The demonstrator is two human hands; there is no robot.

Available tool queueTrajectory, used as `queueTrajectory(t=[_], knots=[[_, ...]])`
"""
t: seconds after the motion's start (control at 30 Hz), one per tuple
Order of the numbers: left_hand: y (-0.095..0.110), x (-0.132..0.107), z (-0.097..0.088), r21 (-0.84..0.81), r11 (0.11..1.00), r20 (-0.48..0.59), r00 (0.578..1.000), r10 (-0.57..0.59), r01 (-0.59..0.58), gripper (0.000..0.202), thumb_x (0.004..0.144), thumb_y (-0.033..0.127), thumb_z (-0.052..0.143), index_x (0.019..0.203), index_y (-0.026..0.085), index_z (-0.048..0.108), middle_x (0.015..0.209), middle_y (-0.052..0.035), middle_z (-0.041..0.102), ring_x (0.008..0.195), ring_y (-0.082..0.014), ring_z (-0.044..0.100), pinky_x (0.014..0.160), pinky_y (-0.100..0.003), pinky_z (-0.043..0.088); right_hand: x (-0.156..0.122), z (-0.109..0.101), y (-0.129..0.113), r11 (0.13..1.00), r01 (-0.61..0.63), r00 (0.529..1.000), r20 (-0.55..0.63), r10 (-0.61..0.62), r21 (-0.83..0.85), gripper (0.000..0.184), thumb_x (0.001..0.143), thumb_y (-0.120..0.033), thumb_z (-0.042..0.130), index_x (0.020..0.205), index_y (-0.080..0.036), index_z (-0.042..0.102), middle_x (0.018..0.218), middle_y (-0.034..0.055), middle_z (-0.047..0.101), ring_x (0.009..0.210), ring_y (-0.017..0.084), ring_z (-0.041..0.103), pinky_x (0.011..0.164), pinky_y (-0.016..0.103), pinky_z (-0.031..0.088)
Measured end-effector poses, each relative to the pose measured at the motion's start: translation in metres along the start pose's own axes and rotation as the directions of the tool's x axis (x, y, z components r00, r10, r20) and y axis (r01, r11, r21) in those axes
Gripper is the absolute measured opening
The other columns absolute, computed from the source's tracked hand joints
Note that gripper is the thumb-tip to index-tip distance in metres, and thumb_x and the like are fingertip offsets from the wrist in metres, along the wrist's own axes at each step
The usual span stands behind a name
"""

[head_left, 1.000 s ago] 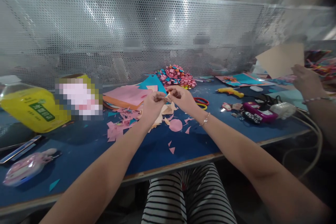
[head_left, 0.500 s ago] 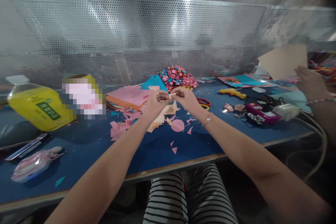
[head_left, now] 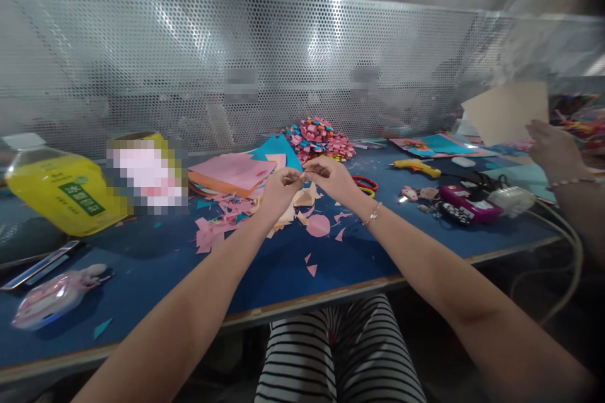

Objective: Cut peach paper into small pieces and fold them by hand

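My left hand [head_left: 285, 184] and my right hand [head_left: 328, 175] meet fingertip to fingertip above the middle of the table. Both are closed in a pinch on a small piece of pale paper [head_left: 304, 174], which the fingers now almost wholly cover. Beneath them lie peach paper scraps [head_left: 305, 196] and a round pink paper piece [head_left: 318, 225]. Pink scraps [head_left: 210, 234] spread to the left of my wrists. Behind my left hand is a stack of coloured paper sheets [head_left: 231, 171]. Scissors [head_left: 365, 185] with red and yellow handles rest just beyond my right wrist.
A heap of folded paper pieces [head_left: 317, 138] stands before the perforated metal screen [head_left: 283, 44]. At left are a yellow-labelled jug [head_left: 66, 189] and a cutter knife [head_left: 40, 264]. A yellow glue gun [head_left: 416, 168] and purple power strip [head_left: 467, 201] lie right. Another person's hand [head_left: 551, 148] holds a beige sheet.
My fingertips have drawn closer together, and the pale paper between them shows less than before. The whole view has shifted slightly. The other person still holds the beige sheet.
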State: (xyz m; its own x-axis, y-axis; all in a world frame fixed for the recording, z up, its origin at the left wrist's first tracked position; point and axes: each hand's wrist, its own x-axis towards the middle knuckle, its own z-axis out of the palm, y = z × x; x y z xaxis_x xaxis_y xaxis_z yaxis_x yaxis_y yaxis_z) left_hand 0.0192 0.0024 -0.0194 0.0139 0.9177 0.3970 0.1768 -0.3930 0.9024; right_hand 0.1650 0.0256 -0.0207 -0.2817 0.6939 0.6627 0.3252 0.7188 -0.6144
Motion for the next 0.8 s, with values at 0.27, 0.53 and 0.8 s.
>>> queueTrajectory(t=[0.27,0.53,0.8], knots=[[0.000,0.001,0.001,-0.050,0.999,-0.019,1.000,0.003,-0.004,0.013,0.057,0.022,0.070,0.062,0.016,0.060,0.064,-0.0007,0.057,0.062,-0.0116,0.053,0.063,-0.025,0.042,-0.001,-0.004,-0.005,0.975,0.138,0.990,0.037,-0.133,-0.174,0.008,0.075,-0.014,0.053,0.073,-0.018,0.059,0.074,0.0024,0.059,0.067,0.013,0.053,0.061,0.026,0.041],[0.011,-0.002,-0.001,-0.506,0.678,0.333,0.846,-0.416,0.533,0.011,0.058,0.008,0.060,0.067,0.016,0.061,0.074,-0.0074,0.065,0.075,-0.0180,0.062,0.076,-0.035,0.050,-0.003,-0.006,0.003,0.913,0.324,0.942,-0.007,-0.336,-0.247,0.011,0.079,-0.015,0.048,0.079,-0.019,0.058,0.083,0.0047,0.058,0.084,0.016,0.053,0.077,0.032,0.043],[0.014,0.001,-0.001,-0.560,0.682,0.204,0.876,-0.437,0.471,0.008,0.066,0.009,0.060,0.061,0.016,0.061,0.062,-0.0045,0.065,0.066,-0.0140,0.063,0.078,-0.031,0.051,-0.004,-0.004,0.003,0.874,0.411,0.911,0.074,-0.406,-0.261,0.013,0.081,-0.020,0.050,0.082,-0.023,0.062,0.089,0.0053,0.055,0.086,0.017,0.051,0.078,0.035,0.044]])
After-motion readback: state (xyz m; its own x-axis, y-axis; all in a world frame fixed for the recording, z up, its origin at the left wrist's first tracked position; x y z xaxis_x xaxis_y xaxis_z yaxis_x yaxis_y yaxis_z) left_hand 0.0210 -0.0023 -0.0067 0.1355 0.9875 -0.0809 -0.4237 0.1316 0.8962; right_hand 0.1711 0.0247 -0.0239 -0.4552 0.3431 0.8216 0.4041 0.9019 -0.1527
